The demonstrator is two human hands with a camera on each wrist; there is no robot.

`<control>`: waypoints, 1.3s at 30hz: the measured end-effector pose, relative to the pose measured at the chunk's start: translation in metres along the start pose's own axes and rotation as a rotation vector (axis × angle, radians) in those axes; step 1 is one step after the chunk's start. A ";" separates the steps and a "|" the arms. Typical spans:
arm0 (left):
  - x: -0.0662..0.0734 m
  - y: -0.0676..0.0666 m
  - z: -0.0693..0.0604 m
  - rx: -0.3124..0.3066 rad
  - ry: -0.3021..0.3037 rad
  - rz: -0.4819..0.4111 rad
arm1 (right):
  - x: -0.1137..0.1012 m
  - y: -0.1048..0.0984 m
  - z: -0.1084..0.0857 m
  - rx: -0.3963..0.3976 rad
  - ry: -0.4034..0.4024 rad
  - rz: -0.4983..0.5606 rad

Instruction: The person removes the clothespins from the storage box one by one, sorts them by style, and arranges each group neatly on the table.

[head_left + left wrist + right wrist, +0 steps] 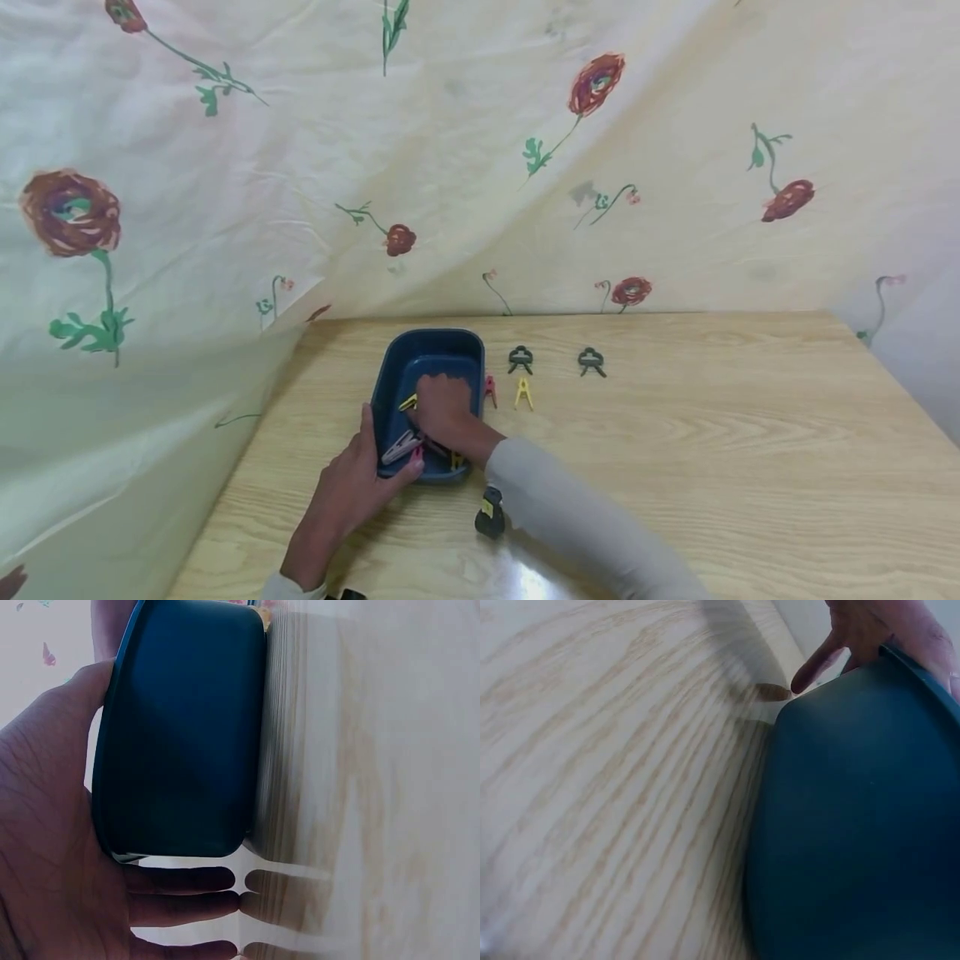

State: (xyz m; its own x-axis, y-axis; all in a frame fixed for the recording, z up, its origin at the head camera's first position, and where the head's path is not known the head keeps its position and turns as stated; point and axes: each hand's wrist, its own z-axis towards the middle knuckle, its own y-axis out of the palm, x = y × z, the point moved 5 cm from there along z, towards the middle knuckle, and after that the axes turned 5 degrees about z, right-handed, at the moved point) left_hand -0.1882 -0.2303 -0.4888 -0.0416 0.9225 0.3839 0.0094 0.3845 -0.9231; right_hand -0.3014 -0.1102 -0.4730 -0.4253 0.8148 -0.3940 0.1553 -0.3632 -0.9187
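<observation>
On my head feed, the tub [435, 364] stands on the table [712, 450], at lower centre of the frame, left of the midline. My left hand [352, 479] rests at the tub's lower left corner. Its thumb lies over the near rim; its fingers are straight. In the left wrist view, three of these fingers show apart from one another at the bottom of the frame, beside the tub's wall.

My right hand [446, 408] is inside the tub, back of the hand upward, with the fingers bent down. The fingertips are hidden, so I cannot tell whether they are clamped on anything. A yellow clip [408, 402] shows just left of this hand; I cannot confirm contact. Nearer the tub's lower edge I register a pale clip [399, 448], a pink clip [417, 454] by the left thumb, and a second yellow clip [457, 460] in the lower right corner. The right wrist view shows only the tub's outer wall, the table and part of the left hand.

Right of the tub, on the table, are a red clip [490, 388] just beside the wall, a third yellow clip [523, 392], a left green clip [521, 358] and a right green clip [591, 361]. A flowered cloth [465, 167] fills the upper frame.
</observation>
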 end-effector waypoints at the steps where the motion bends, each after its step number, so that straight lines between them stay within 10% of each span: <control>1: 0.000 0.000 0.000 -0.001 0.001 0.002 | -0.001 0.001 0.000 -0.005 0.001 -0.008; 20: -0.001 -0.001 -0.002 -0.003 -0.007 0.007 | -0.004 0.000 0.000 0.029 -0.012 -0.089; 39: -0.002 -0.001 -0.002 -0.022 0.008 0.002 | -0.007 -0.026 -0.025 0.326 -0.169 -0.079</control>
State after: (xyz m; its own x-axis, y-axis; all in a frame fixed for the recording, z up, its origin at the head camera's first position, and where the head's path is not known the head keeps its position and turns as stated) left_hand -0.1858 -0.2328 -0.4886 -0.0335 0.9233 0.3827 0.0314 0.3837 -0.9229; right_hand -0.2798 -0.0953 -0.4468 -0.5704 0.7697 -0.2867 -0.1642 -0.4489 -0.8784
